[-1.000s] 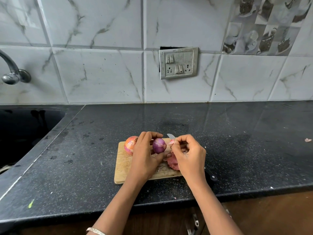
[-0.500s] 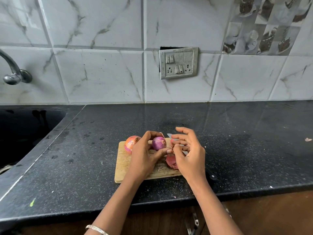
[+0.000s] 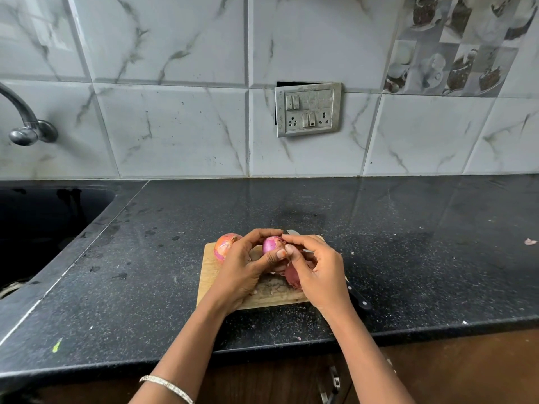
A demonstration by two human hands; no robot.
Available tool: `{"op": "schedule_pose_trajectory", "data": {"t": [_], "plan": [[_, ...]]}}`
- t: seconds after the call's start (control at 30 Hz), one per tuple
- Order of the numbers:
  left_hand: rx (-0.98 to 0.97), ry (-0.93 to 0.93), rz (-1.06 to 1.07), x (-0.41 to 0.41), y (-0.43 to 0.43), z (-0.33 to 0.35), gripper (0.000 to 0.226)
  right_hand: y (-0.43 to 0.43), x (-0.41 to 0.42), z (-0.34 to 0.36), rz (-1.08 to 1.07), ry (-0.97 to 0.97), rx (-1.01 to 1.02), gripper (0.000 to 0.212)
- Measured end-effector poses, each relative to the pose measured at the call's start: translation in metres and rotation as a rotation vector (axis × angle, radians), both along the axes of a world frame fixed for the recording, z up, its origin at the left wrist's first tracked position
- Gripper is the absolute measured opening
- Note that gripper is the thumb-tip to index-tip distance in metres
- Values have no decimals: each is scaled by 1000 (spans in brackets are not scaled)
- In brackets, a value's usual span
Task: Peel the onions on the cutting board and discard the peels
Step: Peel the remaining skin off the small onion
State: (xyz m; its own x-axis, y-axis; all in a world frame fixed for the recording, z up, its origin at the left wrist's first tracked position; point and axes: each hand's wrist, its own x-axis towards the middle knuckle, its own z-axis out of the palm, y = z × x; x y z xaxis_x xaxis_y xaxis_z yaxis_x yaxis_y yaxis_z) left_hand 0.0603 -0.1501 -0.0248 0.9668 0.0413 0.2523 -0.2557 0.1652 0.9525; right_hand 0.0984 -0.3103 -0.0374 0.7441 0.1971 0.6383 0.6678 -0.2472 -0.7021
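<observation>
**Peeling over the board**

The left hand [image 3: 242, 272] curls round a smooth purple onion [image 3: 271, 244] above the wooden cutting board [image 3: 207, 272]. The right hand [image 3: 318, 272] pinches its papery tip. A round unpeeled onion [image 3: 224, 246] and peels [image 3: 292, 277] lie on the board.

Counter [image 3: 408, 258]: black speckled stone, polished, glossy. Cutting board [image 3: 208, 275]: pale wood, matt, scuffed. Held onion [image 3: 271, 244]: smooth purple sheen; second onion [image 3: 224, 246]: dry papery skin. Tap [image 3: 23, 123]: shiny metal. Wall tiles [image 3: 175, 132]: glossy marble-look. Knife handle [image 3: 360, 300]: black, smooth.
</observation>
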Motion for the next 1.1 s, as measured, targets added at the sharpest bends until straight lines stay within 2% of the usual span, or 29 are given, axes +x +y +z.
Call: {"op": "schedule_pose_trajectory", "data": {"t": [0.1, 0.2, 0.3, 0.57, 0.8, 0.87, 0.97, 1.1], "plan": [[12, 13, -47, 0, -1, 0, 42, 0, -2, 3, 29, -17, -6, 32], [-38, 35, -78, 0, 0, 0, 44, 1, -4, 7, 111, -21, -101, 42], [-54, 70, -106, 1, 2, 1, 47, 1, -1, 5, 58, -27, -133, 33], [15, 119, -127, 1, 3, 2, 34, -1, 4, 1, -40, 76, 67, 10], [-106, 208, -167, 3, 5, 6, 30, 3, -4, 4, -91, -4, -134, 10], [-130, 208, -200, 3, 8, 6, 39, 3, -5, 5, -84, -21, -160, 10], [-59, 151, -215, -1, 10, 6, 48, 2, -6, 5, -82, -40, -178, 9], [42, 89, -150, -3, 9, 3, 47, 1, -6, 6, -93, -57, -161, 11]]}}
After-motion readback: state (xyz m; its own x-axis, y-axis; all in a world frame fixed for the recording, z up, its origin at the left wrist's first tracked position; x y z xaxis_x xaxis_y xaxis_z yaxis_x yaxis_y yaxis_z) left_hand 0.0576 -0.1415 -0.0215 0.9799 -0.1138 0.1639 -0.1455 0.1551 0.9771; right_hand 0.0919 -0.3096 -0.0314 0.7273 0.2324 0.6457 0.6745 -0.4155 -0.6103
